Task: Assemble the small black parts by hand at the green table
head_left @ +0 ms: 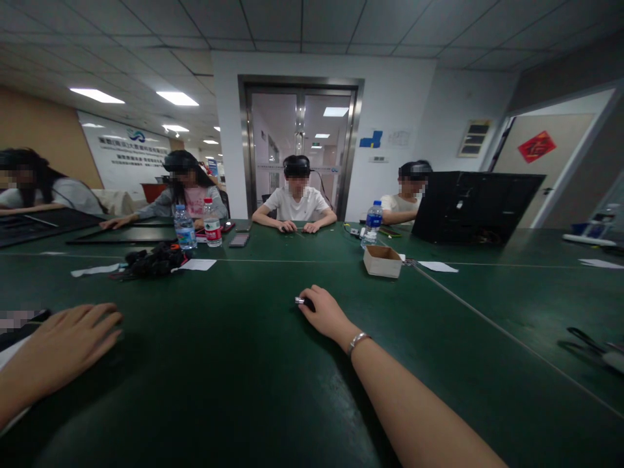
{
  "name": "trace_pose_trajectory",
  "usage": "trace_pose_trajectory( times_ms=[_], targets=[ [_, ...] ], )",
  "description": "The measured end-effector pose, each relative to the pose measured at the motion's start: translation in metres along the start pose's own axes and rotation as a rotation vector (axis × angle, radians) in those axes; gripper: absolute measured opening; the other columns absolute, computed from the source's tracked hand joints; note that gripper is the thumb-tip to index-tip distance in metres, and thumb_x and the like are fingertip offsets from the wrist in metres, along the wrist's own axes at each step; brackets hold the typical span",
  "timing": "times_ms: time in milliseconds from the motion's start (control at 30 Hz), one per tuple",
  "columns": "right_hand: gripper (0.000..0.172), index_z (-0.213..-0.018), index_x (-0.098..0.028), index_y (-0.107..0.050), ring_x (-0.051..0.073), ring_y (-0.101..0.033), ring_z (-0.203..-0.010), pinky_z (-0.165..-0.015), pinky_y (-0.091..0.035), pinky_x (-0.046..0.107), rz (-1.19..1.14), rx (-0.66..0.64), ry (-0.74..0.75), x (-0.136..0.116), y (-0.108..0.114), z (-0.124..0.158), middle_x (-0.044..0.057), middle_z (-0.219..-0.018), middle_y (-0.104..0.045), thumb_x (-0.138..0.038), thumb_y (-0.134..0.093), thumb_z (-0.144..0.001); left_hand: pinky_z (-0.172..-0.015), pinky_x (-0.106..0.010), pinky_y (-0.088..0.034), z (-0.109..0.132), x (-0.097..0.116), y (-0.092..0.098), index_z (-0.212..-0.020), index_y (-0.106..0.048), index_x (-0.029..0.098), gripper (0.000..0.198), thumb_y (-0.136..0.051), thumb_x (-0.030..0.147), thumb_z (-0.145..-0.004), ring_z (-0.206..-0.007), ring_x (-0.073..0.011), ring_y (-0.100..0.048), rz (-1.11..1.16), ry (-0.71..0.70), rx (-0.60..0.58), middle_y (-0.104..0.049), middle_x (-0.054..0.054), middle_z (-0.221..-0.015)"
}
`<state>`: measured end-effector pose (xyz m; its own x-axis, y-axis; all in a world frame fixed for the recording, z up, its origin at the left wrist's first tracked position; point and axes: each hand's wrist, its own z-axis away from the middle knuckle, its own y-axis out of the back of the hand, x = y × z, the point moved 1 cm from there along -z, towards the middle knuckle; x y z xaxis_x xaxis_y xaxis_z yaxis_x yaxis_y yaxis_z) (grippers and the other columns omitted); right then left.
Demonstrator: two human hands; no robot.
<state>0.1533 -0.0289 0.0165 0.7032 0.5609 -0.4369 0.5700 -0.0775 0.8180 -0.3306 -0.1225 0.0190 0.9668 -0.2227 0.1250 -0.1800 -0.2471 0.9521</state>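
Reaching across the dark green table (214,390), my right hand (322,312) is closed around a small black object with a silver metal end (301,300), shaped like a USB stick. Its metal end sticks out to the left of my fingers, and the rest is mostly covered. A silver bracelet (358,342) circles my right wrist. At the left edge, my left hand (73,341) is held palm down with its fingers stretched out and nothing in them. Just beyond it lies a dark flat item (24,331), partly cut off by the frame and the hand.
A small open box (383,265) stands beyond my right hand, near a water bottle (374,221). A bundle of black cables (153,260), two bottles and papers lie left. A large black panel (475,208) stands at right. Several people sit across the table.
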Motion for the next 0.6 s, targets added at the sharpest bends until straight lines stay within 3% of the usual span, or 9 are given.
trace_pose_trajectory(
  times_ms=[33,133,233,333,467,600],
  targets=[
    [0.014,-0.095,-0.02,-0.061,0.017,-0.052,-0.085,-0.077,-0.043,0.031,-0.003,-0.001,-0.002,0.0,0.0,0.0,0.005,-0.093,-0.055,-0.026,-0.053,-0.085,-0.097,-0.063,-0.03,-0.007,0.02,0.0,-0.09,-0.059,0.032,0.036,-0.039,0.058,-0.074,-0.11,-0.0351,-0.05,-0.123,0.043,0.062,-0.066,0.008,-0.102],
    [0.014,-0.094,-0.02,-0.061,0.017,-0.052,-0.085,-0.075,-0.043,0.031,-0.007,-0.004,-0.001,0.001,-0.001,0.0,0.005,-0.093,-0.055,-0.026,-0.054,-0.084,-0.101,-0.05,-0.032,-0.04,0.101,-0.009,-0.101,-0.062,0.027,0.035,-0.043,0.043,-0.076,-0.115,-0.0326,-0.048,-0.205,0.01,0.057,-0.061,-0.005,-0.117],
    [0.012,-0.093,-0.019,-0.061,0.016,-0.051,-0.084,-0.075,-0.042,0.03,0.007,0.009,0.016,0.002,-0.002,-0.001,0.005,-0.092,-0.054,-0.025,-0.055,-0.084,-0.095,-0.043,-0.038,-0.083,0.189,-0.027,-0.11,-0.059,0.025,0.038,-0.044,0.04,-0.079,-0.11,-0.0286,-0.052,-0.049,-0.058,-0.009,-0.06,-0.009,-0.118],
    [0.012,-0.093,-0.018,-0.061,0.016,-0.05,-0.084,-0.077,-0.041,0.029,0.039,0.026,0.039,0.005,-0.005,-0.002,0.005,-0.09,-0.053,-0.022,-0.055,-0.083,-0.078,-0.035,-0.045,-0.124,0.256,-0.049,-0.105,-0.059,0.024,0.036,-0.039,0.046,-0.083,-0.094,-0.0238,-0.06,0.235,0.026,-0.095,-0.066,-0.007,-0.104],
    [0.016,-0.096,-0.016,-0.061,0.016,-0.05,-0.084,-0.077,-0.041,0.03,0.073,0.031,0.037,0.008,-0.008,-0.003,0.006,-0.09,-0.053,-0.019,-0.056,-0.081,-0.073,-0.031,-0.044,-0.149,0.3,-0.076,-0.097,-0.06,0.025,0.036,-0.035,0.049,-0.086,-0.088,-0.0211,-0.061,0.527,0.075,-0.099,-0.067,-0.005,-0.1],
    [0.011,-0.09,-0.015,-0.062,0.016,-0.05,-0.082,-0.077,-0.041,0.03,0.076,0.028,0.019,0.009,-0.009,-0.004,0.006,-0.086,-0.054,-0.016,-0.055,-0.08,-0.072,-0.029,-0.044,-0.149,0.303,-0.095,-0.103,-0.057,0.024,0.03,-0.047,0.042,-0.082,-0.081,-0.0179,-0.061,0.65,0.059,-0.033,-0.067,-0.004,-0.093]
  ],
)
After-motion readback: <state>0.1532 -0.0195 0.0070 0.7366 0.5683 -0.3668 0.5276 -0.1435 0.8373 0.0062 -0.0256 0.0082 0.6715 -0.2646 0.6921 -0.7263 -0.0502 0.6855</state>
